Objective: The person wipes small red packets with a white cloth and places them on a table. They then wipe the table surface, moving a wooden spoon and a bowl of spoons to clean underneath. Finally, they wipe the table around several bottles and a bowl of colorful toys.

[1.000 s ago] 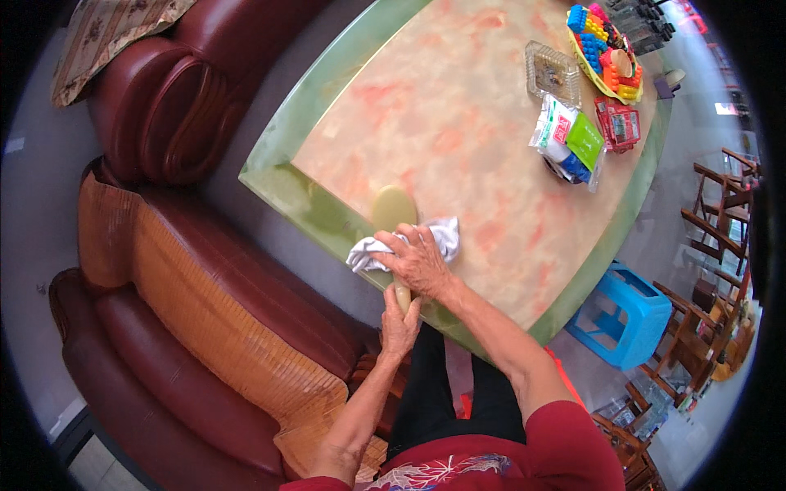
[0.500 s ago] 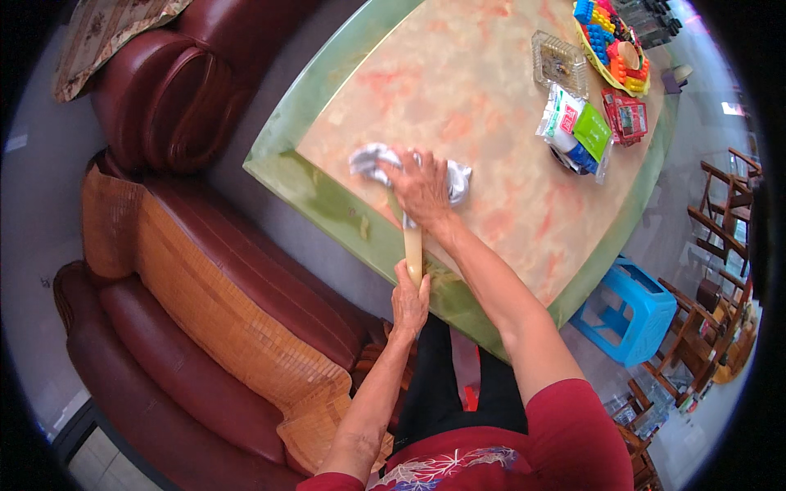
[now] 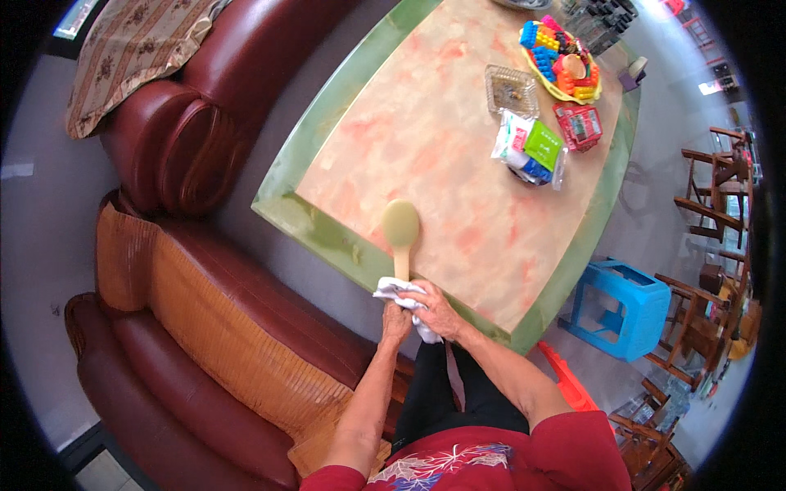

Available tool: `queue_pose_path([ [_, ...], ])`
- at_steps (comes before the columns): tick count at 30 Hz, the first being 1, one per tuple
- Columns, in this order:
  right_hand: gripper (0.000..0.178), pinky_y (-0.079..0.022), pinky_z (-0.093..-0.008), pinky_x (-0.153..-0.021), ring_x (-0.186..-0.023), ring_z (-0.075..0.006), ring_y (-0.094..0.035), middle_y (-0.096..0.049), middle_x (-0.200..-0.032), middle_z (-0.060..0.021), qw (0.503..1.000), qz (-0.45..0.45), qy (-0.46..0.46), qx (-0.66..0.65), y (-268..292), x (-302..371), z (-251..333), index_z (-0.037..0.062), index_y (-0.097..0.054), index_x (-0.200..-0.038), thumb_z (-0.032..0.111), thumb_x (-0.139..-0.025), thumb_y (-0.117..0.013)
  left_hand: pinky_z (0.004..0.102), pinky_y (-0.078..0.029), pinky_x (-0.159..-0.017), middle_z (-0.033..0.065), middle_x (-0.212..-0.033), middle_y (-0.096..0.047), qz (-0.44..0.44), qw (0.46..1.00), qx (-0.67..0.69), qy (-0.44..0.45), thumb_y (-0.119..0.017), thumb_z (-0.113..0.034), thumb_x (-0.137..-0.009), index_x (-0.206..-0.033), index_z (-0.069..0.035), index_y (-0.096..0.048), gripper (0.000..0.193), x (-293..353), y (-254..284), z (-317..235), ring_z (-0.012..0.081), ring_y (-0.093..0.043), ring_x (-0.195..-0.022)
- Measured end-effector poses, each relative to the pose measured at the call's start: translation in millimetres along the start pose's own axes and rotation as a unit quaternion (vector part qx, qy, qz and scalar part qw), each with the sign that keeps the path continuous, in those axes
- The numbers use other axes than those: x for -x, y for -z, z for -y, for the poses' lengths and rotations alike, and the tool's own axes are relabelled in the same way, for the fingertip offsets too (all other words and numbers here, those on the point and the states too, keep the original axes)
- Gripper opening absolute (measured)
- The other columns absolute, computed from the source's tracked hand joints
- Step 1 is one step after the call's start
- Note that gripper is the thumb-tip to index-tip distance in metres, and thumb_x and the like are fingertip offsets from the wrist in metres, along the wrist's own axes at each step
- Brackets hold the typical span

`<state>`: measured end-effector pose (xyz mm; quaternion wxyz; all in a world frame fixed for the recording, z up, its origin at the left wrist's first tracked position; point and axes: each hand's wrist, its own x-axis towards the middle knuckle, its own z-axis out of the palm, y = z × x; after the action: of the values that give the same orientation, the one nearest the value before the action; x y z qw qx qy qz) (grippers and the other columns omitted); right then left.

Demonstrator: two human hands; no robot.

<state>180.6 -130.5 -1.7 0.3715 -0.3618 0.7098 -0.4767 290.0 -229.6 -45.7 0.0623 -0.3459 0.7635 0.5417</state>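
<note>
A pale yellow spoon-shaped utensil (image 3: 401, 222), with an oval head and long handle, points away from me over the table's near edge. My left hand (image 3: 397, 325) is closed around the lower end of its handle, which the cloth and fingers partly hide. A white cloth (image 3: 398, 287) is bunched about the handle just below the head side, with one end hanging down. My right hand (image 3: 438, 313) presses this cloth against the handle, fingers bent, right beside my left hand.
The stone-patterned table (image 3: 352, 168) has a green border. On its far right lie a clear tray (image 3: 511, 90), a plastic packet (image 3: 530, 149), red packs (image 3: 578, 126) and a basket of toy blocks (image 3: 565, 61). A blue stool (image 3: 620, 309) stands right; a red-brown sofa (image 3: 205, 344) is left.
My right hand and the cloth have slid from the utensil's head down to the handle near my left hand. The head is now uncovered. Both hands are lower, and the view has shifted.
</note>
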Motion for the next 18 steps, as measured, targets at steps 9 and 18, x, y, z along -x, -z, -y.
queue_pose_path([
  [9, 0.036, -0.047, -0.0251, -0.084, -0.097, -0.0135, -0.057, -0.06, -0.115, -0.0069, 0.827, -0.174, -0.324, -0.426, 69, 82, -26, -0.0005, -0.057, -0.122, 0.002, -0.086, -0.055, 0.0423, -0.049, -0.065, 0.0123, -0.081, -0.053, -0.193, 0.978, -0.08, 0.003, -0.058, -0.009, -0.085, -0.127, -0.003, -0.037, 0.048, -10, 21, -64, 0.0345, -0.057, -0.071],
  [18, 0.04, -0.038, -0.039, -0.096, -0.107, -0.0236, -0.044, -0.049, -0.127, -0.0037, 0.968, -0.136, 0.152, 0.145, 57, 21, 79, 0.0224, -0.064, -0.116, 0.012, -0.077, -0.064, 0.0231, -0.042, -0.038, 0.0021, -0.074, -0.054, -0.007, 0.875, 0.423, 0.236, -0.034, -0.042, -0.099, -0.118, -0.01, -0.048, 0.04, 34, 13, -142, 0.0089, -0.053, -0.051],
])
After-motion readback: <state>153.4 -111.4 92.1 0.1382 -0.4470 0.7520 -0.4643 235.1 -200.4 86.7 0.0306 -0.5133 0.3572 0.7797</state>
